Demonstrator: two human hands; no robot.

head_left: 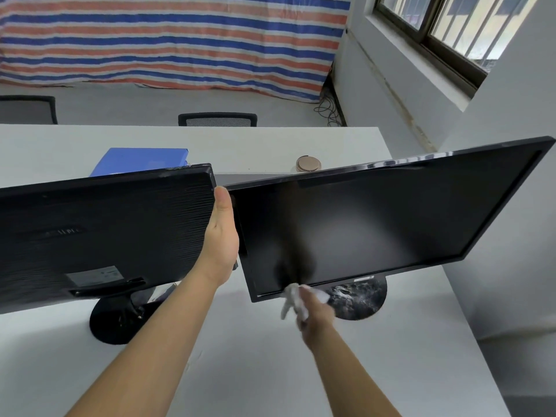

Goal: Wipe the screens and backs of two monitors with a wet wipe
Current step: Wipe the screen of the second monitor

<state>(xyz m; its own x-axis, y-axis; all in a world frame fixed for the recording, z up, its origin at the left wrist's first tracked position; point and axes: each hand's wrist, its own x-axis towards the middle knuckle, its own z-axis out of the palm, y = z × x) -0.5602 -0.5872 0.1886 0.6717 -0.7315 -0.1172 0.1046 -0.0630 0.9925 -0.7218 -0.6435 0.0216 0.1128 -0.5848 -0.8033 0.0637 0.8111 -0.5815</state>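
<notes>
Two black monitors stand on a white table [391, 371]. The left monitor [99, 233] shows its ribbed back to me; the right monitor [376, 224] faces me with a dark screen. My left hand [222, 233] grips the right edge of the left monitor, thumb along the edge, fingers hidden behind it. My right hand [316, 314] holds a crumpled white wet wipe [293, 299] at the lower left corner of the right monitor's screen, by the bottom bezel; it looks motion-blurred.
A blue box [141, 161] lies behind the left monitor and a round copper-coloured lid [307, 164] sits behind the right one. Two chair backs [217, 119] rise beyond the table's far edge. A wall with a window [451, 28] is at the right.
</notes>
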